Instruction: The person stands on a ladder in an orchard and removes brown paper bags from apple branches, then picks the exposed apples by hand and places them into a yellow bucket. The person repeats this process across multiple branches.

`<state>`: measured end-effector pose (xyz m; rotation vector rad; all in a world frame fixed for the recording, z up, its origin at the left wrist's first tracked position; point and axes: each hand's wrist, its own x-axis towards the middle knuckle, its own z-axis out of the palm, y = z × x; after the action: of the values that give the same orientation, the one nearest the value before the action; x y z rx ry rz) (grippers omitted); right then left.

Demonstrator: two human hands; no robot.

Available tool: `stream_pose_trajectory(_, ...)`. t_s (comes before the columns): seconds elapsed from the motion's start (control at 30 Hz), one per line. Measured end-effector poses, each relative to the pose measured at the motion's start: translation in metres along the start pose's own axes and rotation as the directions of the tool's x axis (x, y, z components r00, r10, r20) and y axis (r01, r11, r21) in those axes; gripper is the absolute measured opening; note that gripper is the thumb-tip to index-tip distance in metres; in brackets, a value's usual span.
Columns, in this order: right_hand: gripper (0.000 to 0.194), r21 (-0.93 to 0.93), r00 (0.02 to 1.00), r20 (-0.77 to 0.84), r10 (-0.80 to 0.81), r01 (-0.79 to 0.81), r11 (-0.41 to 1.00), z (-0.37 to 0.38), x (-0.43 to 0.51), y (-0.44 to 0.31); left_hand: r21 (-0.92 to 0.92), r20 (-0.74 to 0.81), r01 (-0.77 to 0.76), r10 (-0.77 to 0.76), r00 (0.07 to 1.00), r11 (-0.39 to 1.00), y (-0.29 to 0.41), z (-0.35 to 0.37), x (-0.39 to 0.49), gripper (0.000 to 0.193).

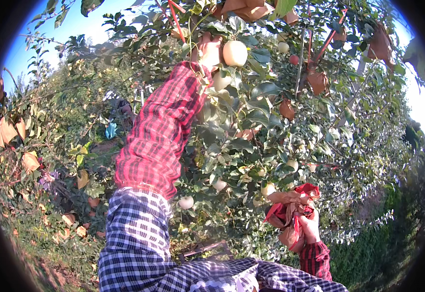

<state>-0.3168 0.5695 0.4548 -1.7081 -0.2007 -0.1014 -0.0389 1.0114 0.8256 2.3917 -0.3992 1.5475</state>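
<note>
My left hand (209, 51) reaches high into the apple tree, just left of a pale apple (235, 53); leaves cover part of its fingers, so whether it grips anything is unclear. Below it another pale apple (221, 81) hangs partly behind leaves. At lower right my right hand (309, 223) is closed on a crumpled bunch of brown and red paper fruit bags (289, 215). A pale apple (268, 189) hangs just above that bunch. Further left are two more pale apples, one at the centre (219, 184) and one lower down (186, 202).
Brown paper bags (318, 82) hang among the upper right branches, near red strips (331, 40). More brown bags (6, 132) are at the left. A metal frame (207, 250) stands low before me. A person (126, 109) is partly visible behind foliage, near a blue bag (111, 130).
</note>
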Motion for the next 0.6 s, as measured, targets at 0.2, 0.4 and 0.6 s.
stream_pose_trajectory(0.2,0.072,0.04,0.999,-0.051,-0.005,0.007,0.999,0.004,-0.005,-0.016,-0.174,-0.018,0.097,-0.102,0.995,0.98,0.005,0.003,-0.001,0.024)
stream_pose_trajectory(0.4,0.068,0.058,0.998,-0.066,0.005,-0.001,0.998,0.006,-0.011,-0.016,-0.319,-0.31,-0.044,-0.06,0.949,0.947,-0.001,0.017,-0.028,0.037)
stream_pose_trajectory(0.6,0.064,0.075,0.996,-0.093,0.01,-0.003,0.997,0.005,-0.02,-0.015,-0.085,-0.487,-0.064,0.014,0.874,0.994,0.003,0.023,-0.059,0.023)
